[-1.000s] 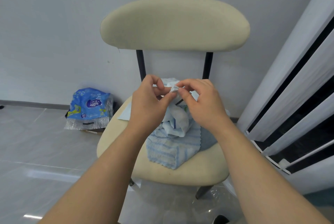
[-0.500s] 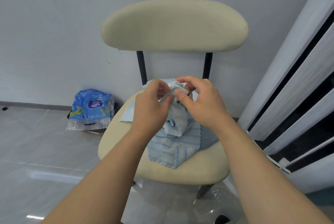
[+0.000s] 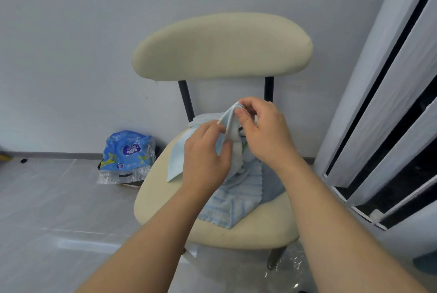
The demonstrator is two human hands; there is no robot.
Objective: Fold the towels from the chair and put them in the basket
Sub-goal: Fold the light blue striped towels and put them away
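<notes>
well, one cream chair stands against the wall. on its seat lie four towels, as far as can be counted. one striped towel hangs toward the front edge. one grey towel lies under it at the right. one flat towel lies at the left. one pale towel is lifted out of the heap. one blue pack sits on the floor left of the chair. two hands hold the pale towel: the right hand pinches its top corner between thumb and finger, and the left hand grips its edge lower down. half a second ago both pinched close together at one height; now the right is higher and the left has slid down the edge.
</notes>
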